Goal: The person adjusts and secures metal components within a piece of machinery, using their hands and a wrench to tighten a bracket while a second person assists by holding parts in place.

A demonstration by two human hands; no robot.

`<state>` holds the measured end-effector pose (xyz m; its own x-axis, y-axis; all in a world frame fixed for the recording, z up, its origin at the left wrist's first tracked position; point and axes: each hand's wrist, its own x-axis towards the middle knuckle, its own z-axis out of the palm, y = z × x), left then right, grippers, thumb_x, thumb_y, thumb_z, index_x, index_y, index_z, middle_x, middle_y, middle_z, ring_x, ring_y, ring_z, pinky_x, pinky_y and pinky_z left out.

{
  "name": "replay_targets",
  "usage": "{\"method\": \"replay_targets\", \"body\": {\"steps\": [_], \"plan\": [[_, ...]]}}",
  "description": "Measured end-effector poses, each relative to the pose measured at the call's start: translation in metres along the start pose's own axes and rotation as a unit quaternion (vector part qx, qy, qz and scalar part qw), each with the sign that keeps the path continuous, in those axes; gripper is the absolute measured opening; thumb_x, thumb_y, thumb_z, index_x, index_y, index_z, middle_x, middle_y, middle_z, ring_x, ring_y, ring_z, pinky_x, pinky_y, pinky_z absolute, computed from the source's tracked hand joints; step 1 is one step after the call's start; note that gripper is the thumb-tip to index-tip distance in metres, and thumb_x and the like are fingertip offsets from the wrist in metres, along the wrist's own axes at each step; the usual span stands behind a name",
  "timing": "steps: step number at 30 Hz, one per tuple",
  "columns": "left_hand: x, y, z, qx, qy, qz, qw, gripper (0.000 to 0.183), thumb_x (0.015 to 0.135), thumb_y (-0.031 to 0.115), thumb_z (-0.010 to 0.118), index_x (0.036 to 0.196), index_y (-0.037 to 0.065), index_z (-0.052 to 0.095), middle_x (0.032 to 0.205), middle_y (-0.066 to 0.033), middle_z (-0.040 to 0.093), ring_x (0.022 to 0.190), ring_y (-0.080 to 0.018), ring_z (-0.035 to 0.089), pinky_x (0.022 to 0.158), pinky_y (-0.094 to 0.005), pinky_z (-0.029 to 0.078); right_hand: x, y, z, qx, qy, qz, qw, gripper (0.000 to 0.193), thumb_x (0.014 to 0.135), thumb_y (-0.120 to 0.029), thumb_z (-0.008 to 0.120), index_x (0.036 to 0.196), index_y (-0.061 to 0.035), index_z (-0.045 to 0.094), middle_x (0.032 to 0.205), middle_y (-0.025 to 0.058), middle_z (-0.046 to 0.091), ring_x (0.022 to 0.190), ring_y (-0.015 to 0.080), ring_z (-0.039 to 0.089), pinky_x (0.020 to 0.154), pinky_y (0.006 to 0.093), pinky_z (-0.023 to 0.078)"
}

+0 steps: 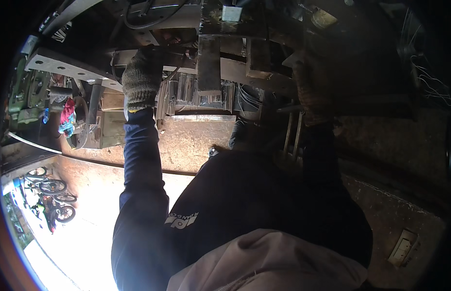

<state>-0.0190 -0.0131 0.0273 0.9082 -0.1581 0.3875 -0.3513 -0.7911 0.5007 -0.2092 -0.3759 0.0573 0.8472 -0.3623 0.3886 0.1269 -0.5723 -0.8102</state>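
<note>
My left hand [141,83], in a grey knitted glove, reaches up to the metal frame of a machine. Its fingers look curled at a steel bar [174,59], but their tips are dark and what they hold is hidden. In deep shadow on the right, my gloved right hand [314,99] appears closed; I cannot make out what is in it. Close to it are a pale flat metal piece [294,60] and two thin upright bars [293,133]. Between my hands stands a dark steel block [209,65] of the machine.
Bundles of thin metal rods [186,89] lie below the frame, beside coiled wire [249,97]. A drilled steel beam [65,69] runs left. Farther left are green machinery [29,99] and a red and blue cloth [67,119]. Bicycles [50,186] stand in bright light outside.
</note>
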Motion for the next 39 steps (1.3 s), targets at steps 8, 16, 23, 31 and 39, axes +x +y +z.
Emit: {"method": "replay_targets", "body": {"steps": [8,16,23,31,39], "plan": [[0.004,0.000,0.005,0.013,0.042,0.049,0.998,0.033,0.100,0.037,0.063,0.120,0.012,0.073,0.113,-0.0125,0.076,0.106,-0.0300,0.072,0.091,-0.0390,0.055,0.100,-0.047,0.038,0.079,0.012,-0.132,0.988,0.047,0.099,-0.026,0.070,0.137,-0.0035,0.056,0.118,0.0107,0.064,0.102,0.0235,0.062,0.091,0.0383,0.053],[0.008,0.062,-0.009,-0.121,0.081,0.088,0.985,0.034,0.095,0.038,0.070,0.117,0.013,0.074,0.106,-0.0123,0.077,0.103,-0.0312,0.074,0.086,-0.0415,0.057,0.142,-0.028,0.064,-0.087,0.028,-0.163,0.982,0.060,0.098,-0.044,0.068,0.142,-0.0050,0.054,0.140,0.0204,0.057,0.130,0.0344,0.053,0.108,0.0455,0.044],[0.055,0.120,-0.003,-0.409,-0.016,0.128,0.903,0.014,0.097,0.014,0.072,0.104,0.003,0.070,0.089,-0.0025,0.072,0.077,-0.0110,0.063,0.070,-0.0280,0.052,0.149,-0.056,0.074,-0.030,-0.040,-0.001,0.999,0.061,0.099,-0.050,0.062,0.141,-0.0061,0.057,0.137,0.0209,0.060,0.129,0.0371,0.054,0.108,0.0493,0.043],[0.077,0.150,0.009,-0.361,0.026,0.147,0.920,0.015,0.094,0.014,0.076,0.103,0.001,0.075,0.092,-0.0070,0.077,0.081,-0.0123,0.068,0.075,-0.0301,0.054,0.175,-0.008,0.079,-0.299,0.016,-0.132,0.945,0.078,0.103,-0.066,0.034,0.152,-0.0067,0.047,0.154,0.0277,0.045,0.143,0.0435,0.041,0.119,0.0524,0.032],[0.085,0.143,0.022,-0.336,0.057,0.192,0.920,0.012,0.091,0.011,0.079,0.099,0.002,0.076,0.090,-0.0081,0.077,0.081,-0.0128,0.069,0.074,-0.0308,0.054,0.168,-0.019,0.097,-0.498,-0.003,-0.031,0.867,0.075,0.102,-0.063,0.040,0.153,-0.0069,0.045,0.156,0.0247,0.044,0.143,0.0430,0.041,0.119,0.0513,0.033]]}}
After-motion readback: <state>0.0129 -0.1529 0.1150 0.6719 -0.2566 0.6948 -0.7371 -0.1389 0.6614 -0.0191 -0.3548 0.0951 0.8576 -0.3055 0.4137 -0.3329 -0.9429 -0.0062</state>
